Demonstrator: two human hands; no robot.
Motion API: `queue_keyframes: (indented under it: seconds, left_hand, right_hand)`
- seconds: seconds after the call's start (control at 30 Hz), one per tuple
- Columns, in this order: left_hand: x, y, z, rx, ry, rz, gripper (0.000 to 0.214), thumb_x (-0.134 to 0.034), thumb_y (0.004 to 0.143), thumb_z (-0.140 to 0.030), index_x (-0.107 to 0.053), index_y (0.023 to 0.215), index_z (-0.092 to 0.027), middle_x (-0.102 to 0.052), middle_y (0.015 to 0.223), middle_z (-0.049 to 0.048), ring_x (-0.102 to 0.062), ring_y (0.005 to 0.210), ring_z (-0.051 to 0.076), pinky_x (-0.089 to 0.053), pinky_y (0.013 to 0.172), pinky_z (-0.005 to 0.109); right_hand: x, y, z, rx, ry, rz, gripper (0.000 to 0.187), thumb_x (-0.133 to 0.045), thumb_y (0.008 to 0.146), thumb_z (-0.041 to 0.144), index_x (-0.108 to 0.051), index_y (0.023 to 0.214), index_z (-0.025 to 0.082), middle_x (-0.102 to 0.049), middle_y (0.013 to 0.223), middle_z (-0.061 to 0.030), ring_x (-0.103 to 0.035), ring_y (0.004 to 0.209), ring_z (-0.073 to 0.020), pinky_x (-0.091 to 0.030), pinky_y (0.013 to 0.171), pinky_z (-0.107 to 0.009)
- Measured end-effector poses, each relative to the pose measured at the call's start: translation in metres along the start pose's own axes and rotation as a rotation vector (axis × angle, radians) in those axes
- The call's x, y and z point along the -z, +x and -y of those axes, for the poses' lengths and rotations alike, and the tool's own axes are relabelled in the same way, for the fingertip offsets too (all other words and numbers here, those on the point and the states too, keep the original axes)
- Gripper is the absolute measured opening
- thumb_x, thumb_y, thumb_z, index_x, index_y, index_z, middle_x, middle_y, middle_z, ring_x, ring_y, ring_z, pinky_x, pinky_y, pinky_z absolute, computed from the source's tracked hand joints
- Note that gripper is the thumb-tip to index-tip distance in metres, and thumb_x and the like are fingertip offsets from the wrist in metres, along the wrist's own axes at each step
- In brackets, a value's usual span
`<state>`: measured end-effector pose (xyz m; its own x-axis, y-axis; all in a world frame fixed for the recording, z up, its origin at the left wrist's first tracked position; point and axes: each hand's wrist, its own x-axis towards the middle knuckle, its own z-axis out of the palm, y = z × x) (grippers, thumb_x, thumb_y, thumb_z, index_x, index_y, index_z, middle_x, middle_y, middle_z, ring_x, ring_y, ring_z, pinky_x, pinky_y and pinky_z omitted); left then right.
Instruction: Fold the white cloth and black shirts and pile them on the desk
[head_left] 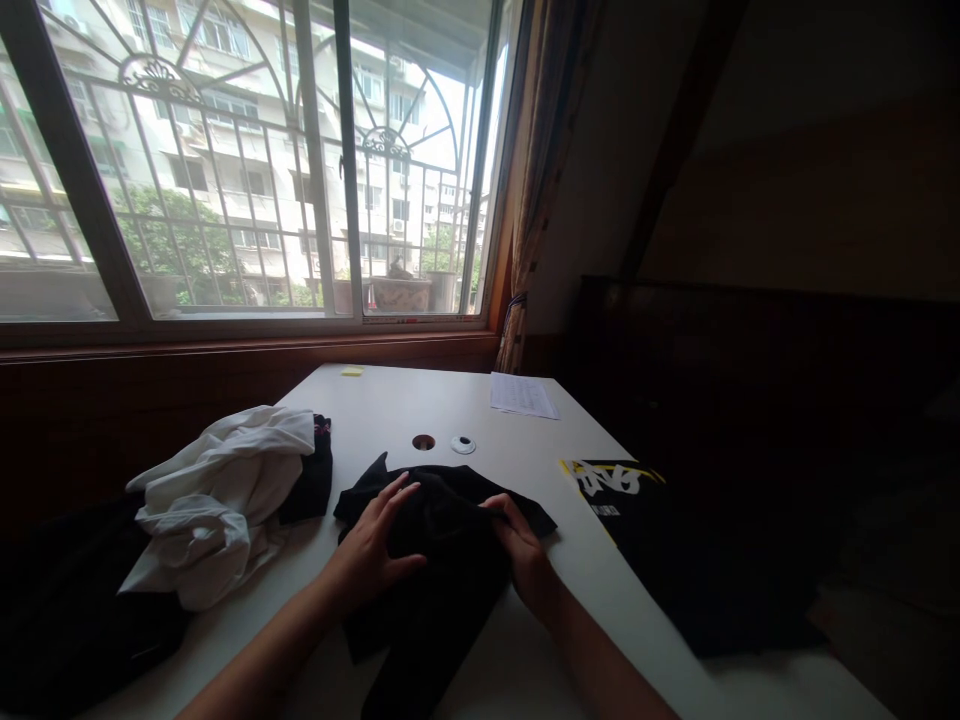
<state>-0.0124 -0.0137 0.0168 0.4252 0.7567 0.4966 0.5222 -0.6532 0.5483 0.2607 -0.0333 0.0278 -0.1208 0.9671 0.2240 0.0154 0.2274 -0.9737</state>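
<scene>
A black garment (435, 590) lies crumpled on the white table (390, 405) in front of me. My left hand (371, 545) rests flat on its left side, fingers stretched out and apart. My right hand (521, 550) is closed, pinching a fold of the same black garment near its right edge. Both forearms reach in from the bottom of the view.
A heap of white clothing (221, 495) with a dark piece (315, 470) beside it lies at the left. A black garment with a yellow-white print (622, 485) hangs over the right table edge. A paper sheet (523, 395), a cable hole (424, 442) and its cap (463, 445) lie further back.
</scene>
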Motion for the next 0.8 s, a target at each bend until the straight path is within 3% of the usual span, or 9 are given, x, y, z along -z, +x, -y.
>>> queue_keyframes:
  seconds: [0.1, 0.23, 0.37, 0.47, 0.57, 0.7, 0.8]
  left_hand:
    - [-0.005, -0.002, -0.004, -0.023, 0.019, 0.050, 0.094, -0.078, 0.079, -0.026, -0.026, 0.157, -0.034, -0.027, 0.163, 0.0098, -0.037, 0.143, 0.034, -0.038, 0.115, 0.052]
    - [-0.009, -0.002, -0.003, 0.016, 0.081, 0.088, 0.092, -0.070, 0.078, -0.017, -0.025, 0.158, -0.032, -0.055, 0.142, 0.0106, -0.056, 0.121, 0.032, -0.050, 0.100, 0.047]
    - [-0.011, 0.000, 0.000, 0.083, 0.136, 0.140, 0.086, -0.065, 0.078, -0.014, -0.033, 0.155, -0.034, -0.068, 0.121, 0.0073, -0.061, 0.108, 0.031, -0.051, 0.091, 0.044]
    - [-0.009, 0.002, -0.001, 0.110, 0.149, 0.166, 0.066, -0.064, 0.078, -0.014, -0.054, 0.140, -0.034, -0.069, 0.118, 0.0064, -0.062, 0.108, 0.030, -0.050, 0.091, 0.043]
    - [-0.006, 0.003, -0.003, 0.132, 0.148, 0.178, 0.044, -0.062, 0.079, -0.014, -0.068, 0.120, -0.029, -0.070, 0.110, 0.0073, -0.065, 0.100, 0.029, -0.051, 0.084, 0.039]
    - [-0.005, 0.003, 0.000, 0.134, 0.059, 0.124, 0.035, -0.057, 0.078, -0.011, -0.069, 0.108, -0.025, -0.069, 0.104, 0.0067, -0.066, 0.087, 0.024, -0.050, 0.075, 0.033]
    - [-0.005, 0.004, 0.006, 0.133, -0.066, -0.028, 0.029, -0.054, 0.079, -0.010, -0.067, 0.102, -0.023, -0.069, 0.100, 0.0062, -0.066, 0.085, 0.023, -0.050, 0.076, 0.033]
  right_hand:
    - [-0.005, -0.002, 0.001, -0.073, 0.067, 0.186, 0.026, -0.058, 0.089, 0.050, -0.061, 0.092, 0.024, -0.064, 0.081, 0.0009, -0.058, 0.073, -0.0174, -0.046, 0.067, -0.027]
    - [-0.010, -0.003, 0.007, -0.043, 0.038, 0.424, 0.032, -0.063, 0.087, 0.052, -0.070, 0.096, 0.023, -0.072, 0.114, -0.0061, -0.065, 0.105, -0.0274, -0.049, 0.092, -0.039]
    - [-0.011, -0.001, 0.009, 0.047, -0.048, 0.510, 0.049, -0.053, 0.092, 0.064, -0.078, 0.102, 0.023, -0.070, 0.126, -0.0089, -0.059, 0.124, -0.0323, -0.039, 0.109, -0.047]
    - [-0.010, 0.001, 0.006, 0.076, -0.049, 0.503, 0.060, -0.040, 0.097, 0.067, -0.080, 0.100, 0.022, -0.073, 0.121, -0.0096, -0.062, 0.121, -0.0320, -0.039, 0.109, -0.049]
    - [-0.008, 0.002, 0.002, 0.084, -0.060, 0.423, 0.060, -0.038, 0.100, 0.063, -0.081, 0.099, 0.021, -0.075, 0.113, -0.0105, -0.068, 0.109, -0.0305, -0.045, 0.102, -0.048]
    - [-0.002, 0.005, -0.001, 0.160, -0.245, 0.236, 0.051, -0.042, 0.101, 0.056, -0.079, 0.096, 0.021, -0.074, 0.090, -0.0069, -0.068, 0.088, -0.0252, -0.051, 0.084, -0.040]
    - [0.001, 0.009, -0.002, 0.262, -0.334, 0.135, 0.040, -0.047, 0.101, 0.049, -0.077, 0.095, 0.023, -0.072, 0.091, -0.0060, -0.067, 0.089, -0.0238, -0.051, 0.082, -0.037]
